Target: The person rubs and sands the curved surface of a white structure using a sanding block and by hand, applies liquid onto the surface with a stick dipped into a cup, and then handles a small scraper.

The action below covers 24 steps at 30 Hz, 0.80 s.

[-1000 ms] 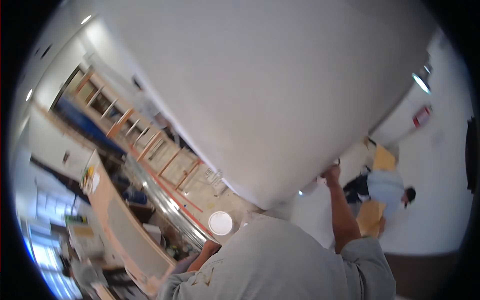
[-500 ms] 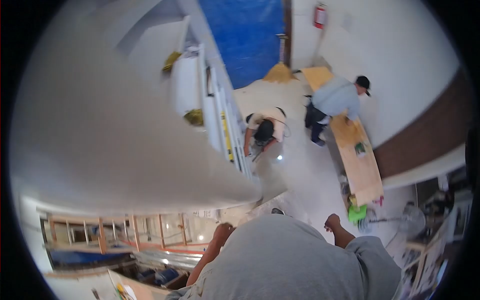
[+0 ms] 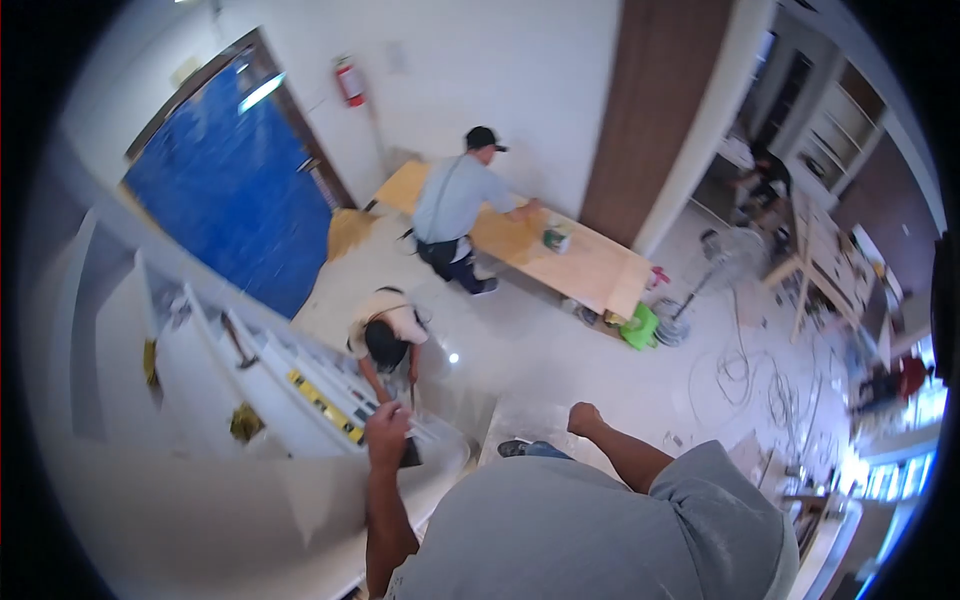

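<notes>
My left hand point(image 3: 385, 432) is raised beside the white shelf-like unit, fingers closed around what looks like a putty knife point(image 3: 410, 454) with a dark, flat blade. Its handle is hidden in the palm. On the unit's white ledges beyond this hand lie a yellow spirit level point(image 3: 326, 406), a hammer point(image 3: 238, 340) and a crumpled yellow-brown piece point(image 3: 245, 423). My right hand point(image 3: 584, 418) hangs in a fist over the pale floor, apart from any object, and nothing sticks out of it. A shoe point(image 3: 513, 448) shows below my grey shirt.
One co-worker point(image 3: 385, 330) crouches just beyond the unit. Another person point(image 3: 460, 200) leans over a long wooden board point(image 3: 590, 270) bearing a green can point(image 3: 556, 239). A standing fan point(image 3: 735, 250), loose cables point(image 3: 735, 370) and a wooden trestle point(image 3: 815, 255) are at right. A blue-covered door point(image 3: 230, 190) stands at left.
My view has swung to the right, bringing the fan, cables and trestle area in. My left hand has risen towards the white ledges, and the dark blade now shows in it. My right hand stays closed.
</notes>
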Motion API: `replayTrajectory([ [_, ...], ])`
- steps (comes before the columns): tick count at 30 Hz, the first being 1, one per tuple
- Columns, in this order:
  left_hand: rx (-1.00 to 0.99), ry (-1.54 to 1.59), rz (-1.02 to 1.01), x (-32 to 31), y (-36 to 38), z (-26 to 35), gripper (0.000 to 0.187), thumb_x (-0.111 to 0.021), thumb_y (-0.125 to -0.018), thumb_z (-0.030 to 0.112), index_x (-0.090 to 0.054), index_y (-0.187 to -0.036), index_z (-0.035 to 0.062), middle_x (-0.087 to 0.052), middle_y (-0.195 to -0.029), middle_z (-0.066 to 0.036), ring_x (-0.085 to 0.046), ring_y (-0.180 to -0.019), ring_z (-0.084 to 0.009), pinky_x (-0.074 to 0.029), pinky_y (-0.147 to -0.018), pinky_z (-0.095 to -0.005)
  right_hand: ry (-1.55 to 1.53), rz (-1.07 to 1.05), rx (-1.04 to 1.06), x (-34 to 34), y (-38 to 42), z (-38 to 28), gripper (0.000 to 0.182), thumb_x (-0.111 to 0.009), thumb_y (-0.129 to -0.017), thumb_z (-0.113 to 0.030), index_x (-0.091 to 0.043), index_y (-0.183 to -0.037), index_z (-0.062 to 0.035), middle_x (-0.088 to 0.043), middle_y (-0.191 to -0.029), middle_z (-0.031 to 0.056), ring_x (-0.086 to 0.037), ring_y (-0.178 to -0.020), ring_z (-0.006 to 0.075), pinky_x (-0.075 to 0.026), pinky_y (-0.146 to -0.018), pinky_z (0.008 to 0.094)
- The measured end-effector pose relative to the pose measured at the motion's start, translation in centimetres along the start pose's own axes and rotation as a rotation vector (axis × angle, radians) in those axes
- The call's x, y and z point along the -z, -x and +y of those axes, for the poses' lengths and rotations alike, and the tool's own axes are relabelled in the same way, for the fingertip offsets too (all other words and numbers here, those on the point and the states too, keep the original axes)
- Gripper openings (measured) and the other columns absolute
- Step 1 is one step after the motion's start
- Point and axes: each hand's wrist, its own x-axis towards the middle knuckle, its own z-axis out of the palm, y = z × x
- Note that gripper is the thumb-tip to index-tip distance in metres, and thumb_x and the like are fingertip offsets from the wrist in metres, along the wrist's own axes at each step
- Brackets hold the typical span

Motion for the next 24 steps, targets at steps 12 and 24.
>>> replayTrajectory([
  [12,0.220,0.216,0.256,-0.8,0.6,-3.6,0.026,-0.063,-0.090,0.012,-0.064,-0.104,-0.0095,-0.067,-0.088,-0.010,-0.060,-0.067,-0.0137,-0.051,-0.058,-0.0265,-0.615,0.072,-0.596,-7.5,15.2,8.3,0.031,-0.054,-0.085,-0.015,-0.069,-0.107,0.0026,-0.066,-0.113,0.0289,-0.065,-0.110,0.0406,-0.053,-0.094,0.0455],
  [24,0.163,0.124,0.245,-0.7,1.0,-3.5,0.026,-0.063,-0.090,0.012,-0.064,-0.105,-0.0103,-0.068,-0.092,-0.012,-0.062,-0.068,-0.0147,-0.053,-0.062,-0.0261,-0.385,-0.182,-0.534,-17.6,16.5,11.0,0.026,-0.057,-0.085,-0.016,-0.073,-0.097,0.0008,-0.069,-0.113,0.0240,-0.068,-0.106,0.0337,-0.056,-0.086,0.0427],
])
